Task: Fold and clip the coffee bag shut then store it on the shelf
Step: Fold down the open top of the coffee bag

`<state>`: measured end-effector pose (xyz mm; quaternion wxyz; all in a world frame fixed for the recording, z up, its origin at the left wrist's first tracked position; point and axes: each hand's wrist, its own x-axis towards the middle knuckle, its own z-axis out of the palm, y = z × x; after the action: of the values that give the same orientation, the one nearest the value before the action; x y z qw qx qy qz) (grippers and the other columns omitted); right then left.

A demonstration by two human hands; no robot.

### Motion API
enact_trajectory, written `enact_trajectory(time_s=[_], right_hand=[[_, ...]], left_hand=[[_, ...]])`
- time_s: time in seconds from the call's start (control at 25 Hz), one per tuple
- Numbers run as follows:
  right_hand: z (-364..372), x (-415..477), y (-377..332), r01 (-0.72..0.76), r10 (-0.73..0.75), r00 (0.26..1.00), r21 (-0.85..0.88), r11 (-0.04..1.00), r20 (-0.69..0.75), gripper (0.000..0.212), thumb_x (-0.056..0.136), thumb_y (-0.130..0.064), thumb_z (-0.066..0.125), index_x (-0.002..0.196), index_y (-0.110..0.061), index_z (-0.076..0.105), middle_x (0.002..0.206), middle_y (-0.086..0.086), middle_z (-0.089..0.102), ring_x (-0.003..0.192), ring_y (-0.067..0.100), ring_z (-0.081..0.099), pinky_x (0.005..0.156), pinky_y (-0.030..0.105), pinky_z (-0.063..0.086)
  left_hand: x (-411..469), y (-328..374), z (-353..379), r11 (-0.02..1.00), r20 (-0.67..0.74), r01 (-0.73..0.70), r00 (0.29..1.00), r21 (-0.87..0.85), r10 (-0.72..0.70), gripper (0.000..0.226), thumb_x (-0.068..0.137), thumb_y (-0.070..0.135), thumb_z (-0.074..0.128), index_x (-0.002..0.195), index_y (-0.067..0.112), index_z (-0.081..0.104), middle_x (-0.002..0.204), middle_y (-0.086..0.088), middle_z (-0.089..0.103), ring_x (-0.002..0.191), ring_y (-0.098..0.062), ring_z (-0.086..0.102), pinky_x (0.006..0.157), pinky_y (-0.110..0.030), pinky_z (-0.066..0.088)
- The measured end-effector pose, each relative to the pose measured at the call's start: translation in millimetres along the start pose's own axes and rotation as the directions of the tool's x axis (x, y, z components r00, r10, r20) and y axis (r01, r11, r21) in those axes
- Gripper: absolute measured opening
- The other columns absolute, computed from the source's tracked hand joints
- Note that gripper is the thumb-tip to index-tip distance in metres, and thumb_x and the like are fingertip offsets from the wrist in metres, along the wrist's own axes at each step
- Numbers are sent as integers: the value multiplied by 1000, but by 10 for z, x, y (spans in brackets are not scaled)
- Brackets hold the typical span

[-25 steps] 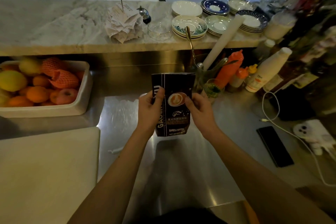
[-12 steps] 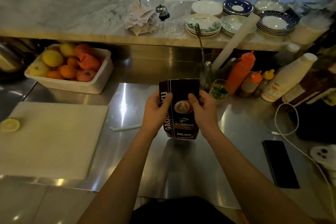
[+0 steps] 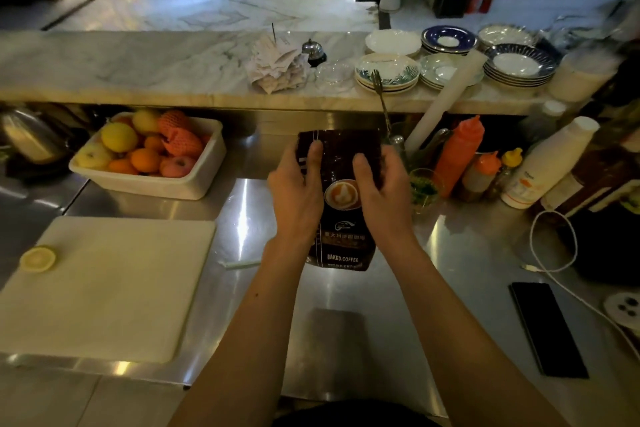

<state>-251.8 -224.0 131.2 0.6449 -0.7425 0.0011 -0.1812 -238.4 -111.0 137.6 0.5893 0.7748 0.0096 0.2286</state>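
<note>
I hold the coffee bag (image 3: 341, 204) upright on the steel worktop (image 3: 450, 253), in the middle, just in front of me. My left hand (image 3: 298, 198) is clamped on the left side of the bag, with the thumb pressed on its front near the top. My right hand (image 3: 382, 196) is clamped on the right side in the same manner. The top part of the bag looks flat and not yet folded, so I judge that the folding is only at its beginning.

What can go wrong: I see no clip anywhere in view, so after the fold I may need to free one hand to search for it, and then the fold can spring open. The bag is of dark glossy foil, stiff and a little slippery, and such material does not keep a crease well if I press it only lightly. If I squeeze too hard on the sides, the air can push coffee out from the open top. Also the small glass (image 3: 424, 189) with something green inside stands just beside my right hand, and behind it are the orange squeeze bottle (image 3: 457, 152) and a tall white bottle (image 3: 550, 163); a wide movement of the elbow or wrist can knock them.

The worktop is smooth brushed metal, so the flat bottom of the bag may slide on it when I push down.
</note>
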Motion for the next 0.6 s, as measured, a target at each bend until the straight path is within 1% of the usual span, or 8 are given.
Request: enact_trajectory(time_s=[0.08, 0.16, 0.24, 0.32, 0.36, 0.44, 0.52, 0.6], right_hand=[[98, 65, -175, 20, -24, 998, -58, 998, -63, 27, 93, -38, 59, 113, -20, 55, 98, -9, 66, 92, 3, 65, 80, 28, 57], [175, 106, -295, 51, -67, 991, -134, 990, -118, 26, 91, -38, 61, 107, -19, 56, 92, -10, 66, 89, 0, 64, 79, 26, 56], [245, 100, -362, 90, -123, 982, -212, 973, -145, 23, 94, -36, 59, 105, -16, 56, 85, -15, 61, 84, -12, 58, 73, 13, 48], [320, 80, -419, 97, -147, 972, -258, 961, -183, 25, 96, -35, 55, 106, -12, 53, 77, -20, 49, 75, -20, 51, 63, 7, 41], [357, 80, -452, 105, -161, 966, -262, 959, -203, 26, 97, -34, 54, 106, -10, 52, 75, -21, 47, 72, -20, 50, 61, 6, 41], [400, 123, -555, 144, -196, 951, -219, 965, -240, 22, 98, -31, 52, 101, -8, 53, 73, -18, 50, 69, -16, 53, 60, 8, 44], [423, 241, -714, 177, -221, 932, -174, 969, -285, 21, 101, -28, 47, 95, -8, 54, 71, -14, 53, 65, -10, 56, 57, 13, 46], [437, 398, -884, 202, -261, 910, -202, 958, -323, 25, 103, -25, 41, 87, -10, 52, 64, -11, 48, 57, -5, 52, 52, 15, 40]], left_hand=[[42, 72, -84, 998, 22, -59, 998, 15, 58, 17, 101, 26, 48, 97, 16, 61, 77, 16, 64, 71, 11, 64, 61, -5, 46], [69, 135, -180, 996, 45, -83, 996, 13, 83, 16, 103, 24, 45, 94, 20, 58, 74, 15, 62, 68, 11, 62, 59, -5, 45], [131, 201, -271, 995, 55, -103, 993, -3, 103, 14, 103, 25, 45, 94, 25, 56, 75, 15, 62, 68, 10, 61, 60, -7, 46], [223, 287, -343, 991, 63, -130, 989, -34, 132, 4, 98, 28, 55, 95, 26, 56, 78, 17, 64, 71, 11, 63, 63, -7, 46], [283, 347, -367, 989, 68, -143, 987, -35, 145, 8, 94, 29, 62, 94, 24, 56, 77, 17, 64, 71, 11, 63, 62, -6, 46], [436, 467, -385, 984, 103, -176, 979, -7, 176, 18, 88, 32, 69, 90, 20, 56, 74, 16, 63, 67, 12, 62, 58, -4, 44], [614, 587, -378, 973, 134, -232, 965, 20, 227, 17, 91, 33, 66, 89, 18, 56, 73, 15, 61, 66, 11, 61, 57, -4, 42], [748, 697, -371, 959, 105, -281, 955, 33, 276, 20, 96, 32, 59, 86, 14, 56, 72, 9, 60, 63, 5, 58, 56, -5, 41]])
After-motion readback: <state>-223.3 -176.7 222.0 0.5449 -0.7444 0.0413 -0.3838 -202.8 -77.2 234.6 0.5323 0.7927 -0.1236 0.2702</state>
